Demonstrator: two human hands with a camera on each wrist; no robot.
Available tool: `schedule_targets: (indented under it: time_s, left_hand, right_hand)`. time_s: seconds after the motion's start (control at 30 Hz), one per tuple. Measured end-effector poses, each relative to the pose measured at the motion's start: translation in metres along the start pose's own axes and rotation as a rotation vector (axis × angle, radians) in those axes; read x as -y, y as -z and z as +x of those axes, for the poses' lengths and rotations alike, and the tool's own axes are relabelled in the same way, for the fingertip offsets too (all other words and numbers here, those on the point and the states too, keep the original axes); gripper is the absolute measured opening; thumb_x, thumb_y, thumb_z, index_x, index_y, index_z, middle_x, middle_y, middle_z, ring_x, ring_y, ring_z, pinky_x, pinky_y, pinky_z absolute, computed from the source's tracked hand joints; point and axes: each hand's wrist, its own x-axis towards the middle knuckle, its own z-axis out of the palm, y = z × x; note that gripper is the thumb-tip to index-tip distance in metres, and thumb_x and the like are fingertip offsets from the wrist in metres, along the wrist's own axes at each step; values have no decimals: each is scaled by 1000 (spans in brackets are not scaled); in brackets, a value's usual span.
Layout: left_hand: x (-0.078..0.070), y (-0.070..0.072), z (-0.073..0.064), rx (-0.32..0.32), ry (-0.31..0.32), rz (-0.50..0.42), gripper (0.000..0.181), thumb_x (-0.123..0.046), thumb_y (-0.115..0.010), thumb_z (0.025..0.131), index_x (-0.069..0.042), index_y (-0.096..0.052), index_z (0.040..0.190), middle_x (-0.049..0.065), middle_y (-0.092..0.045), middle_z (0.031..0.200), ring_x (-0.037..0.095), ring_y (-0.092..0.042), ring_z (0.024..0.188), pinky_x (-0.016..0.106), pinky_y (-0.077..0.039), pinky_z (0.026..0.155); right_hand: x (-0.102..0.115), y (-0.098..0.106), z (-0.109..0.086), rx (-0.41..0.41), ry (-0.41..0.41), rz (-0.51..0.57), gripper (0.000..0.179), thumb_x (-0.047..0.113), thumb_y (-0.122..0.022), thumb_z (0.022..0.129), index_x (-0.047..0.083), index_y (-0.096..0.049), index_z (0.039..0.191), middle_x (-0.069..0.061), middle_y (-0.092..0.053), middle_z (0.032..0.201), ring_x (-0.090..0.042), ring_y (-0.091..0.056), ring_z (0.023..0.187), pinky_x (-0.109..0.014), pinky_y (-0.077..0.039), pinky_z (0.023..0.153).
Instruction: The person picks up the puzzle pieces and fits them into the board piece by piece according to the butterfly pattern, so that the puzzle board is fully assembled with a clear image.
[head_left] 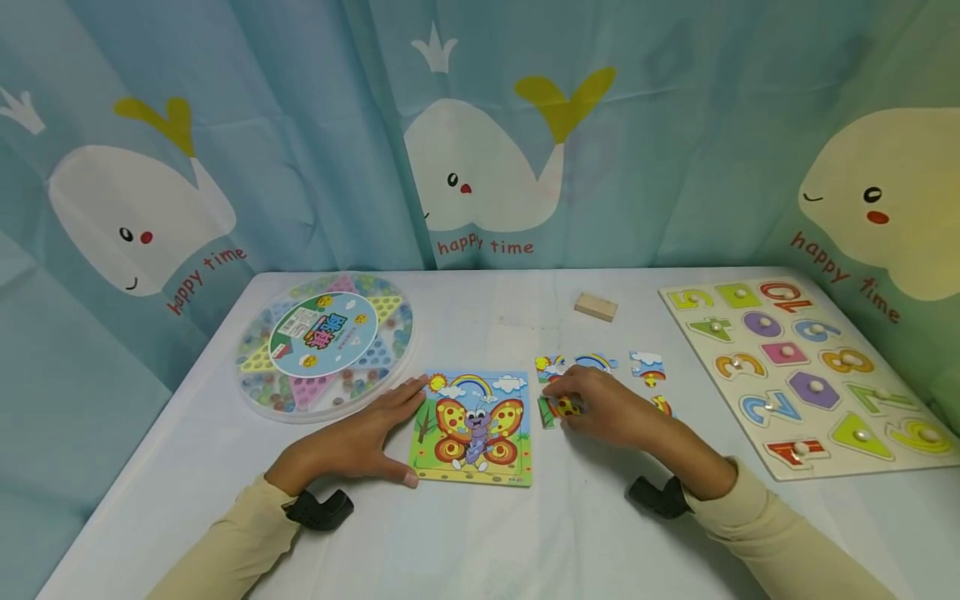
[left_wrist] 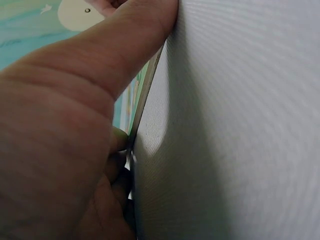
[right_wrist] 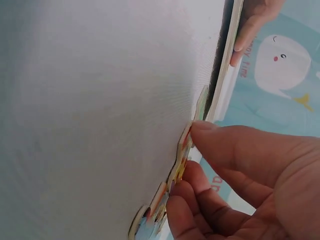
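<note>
In the head view a square butterfly puzzle board (head_left: 474, 467) lies flat on the white table. My left hand (head_left: 356, 437) rests at its left edge, thumb low and fingers high, spread apart. To the right of the board, my right hand (head_left: 611, 408) pinches a red-and-yellow jigsaw piece (head_left: 566, 407) between thumb and fingers, low over the table. A green-edged piece (head_left: 547, 414) touches or adjoins it on the left. Other loose pieces lie around: a sun piece (head_left: 550, 365), a rainbow piece (head_left: 596, 361), a cloud piece (head_left: 647, 364) and an orange piece (head_left: 662, 405), partly hidden by the hand.
A round marble game box (head_left: 405, 367) stands at the left. On the right lies a number-and-shape peg board (head_left: 720, 400). One small wooden block (head_left: 596, 307) sits toward the back. Behind the table hangs a blue whale-print curtain (head_left: 315, 167).
</note>
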Motion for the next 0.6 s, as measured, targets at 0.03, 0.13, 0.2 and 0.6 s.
schedule_targets:
  time_s: [0.03, 0.13, 0.2, 0.6]
  left_hand:
    - [0, 0, 0, 0, -1, -1, 116, -62, -77, 72, -7, -18, 156, -2, 0, 163, 21, 1, 147, 47, -14, 115]
    - [0, 0, 0, -1, -3, 0, 116, -62, -76, 72, -7, -18, 156, -3, 0, 163, 20, 0, 147, 47, -14, 115]
    - [0, 0, 0, -1, -5, 0, 116, -62, -76, 72, -7, -18, 155, -3, -1, 163, 20, 0, 147, 47, -14, 115]
    - [0, 0, 0, -1, 5, -9, 116, -63, -76, 71, -7, -18, 155, -3, 0, 163, 21, 0, 147, 48, -14, 115]
  right_hand:
    - [0, 0, 0, 0, 4, -3, 31, -8, -74, 77, 1, -71, 107, -2, -63, 97, -20, -54, 89, -35, -48, 76]
    - [0, -1, 1, -7, 7, -4, 29, -8, -75, 75, 1, -71, 103, 1, -59, 88, -18, -52, 83, -32, -47, 71]
    - [0, -2, 2, -10, 2, 1, 30, -7, -76, 76, -1, -70, 105, 2, -58, 85, -17, -51, 81, -30, -47, 69]
    - [3, -2, 3, -19, -72, 90, 20, -8, -69, 81, 7, -68, 93, 2, -57, 82, -14, -52, 77, -28, -47, 66]
